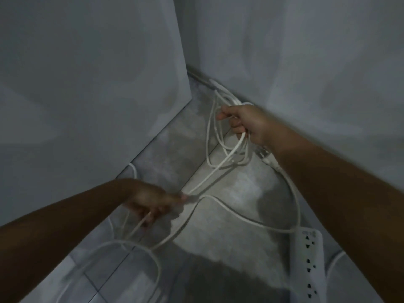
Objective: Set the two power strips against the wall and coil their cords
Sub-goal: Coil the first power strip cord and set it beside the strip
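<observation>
My right hand (247,123) grips several loops of white cord (218,147) that hang down beside the wall in the corner. My left hand (150,201) pinches the same white cord lower down, where it runs taut toward the loops. One white power strip (309,263) lies on the floor at the lower right along the wall, sockets facing up, and a thicker white cord (229,213) curves from it across the floor. A plug end (265,155) shows under my right wrist. The second strip is hard to make out; something white lies in the far corner (215,83).
A grey panel (98,95) stands on the left and the grey wall (306,62) on the right, forming a narrow corner. More white cord loops (122,248) lie on the tiled floor (229,241) at the bottom left. The light is dim.
</observation>
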`<control>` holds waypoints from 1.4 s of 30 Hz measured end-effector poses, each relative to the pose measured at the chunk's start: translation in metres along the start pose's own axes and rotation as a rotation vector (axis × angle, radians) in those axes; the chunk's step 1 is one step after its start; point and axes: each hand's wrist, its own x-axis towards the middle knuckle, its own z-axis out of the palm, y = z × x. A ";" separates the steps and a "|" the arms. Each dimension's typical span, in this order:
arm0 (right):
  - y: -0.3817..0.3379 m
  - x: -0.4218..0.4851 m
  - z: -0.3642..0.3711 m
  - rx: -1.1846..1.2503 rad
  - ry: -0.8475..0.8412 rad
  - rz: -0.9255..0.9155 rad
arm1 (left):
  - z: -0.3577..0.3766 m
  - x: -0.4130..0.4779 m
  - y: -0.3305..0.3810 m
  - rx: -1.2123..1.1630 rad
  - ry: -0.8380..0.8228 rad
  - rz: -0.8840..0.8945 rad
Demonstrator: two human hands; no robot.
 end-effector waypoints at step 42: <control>0.014 -0.020 0.057 -0.133 0.170 -0.240 | 0.009 -0.058 0.036 -0.880 0.327 0.676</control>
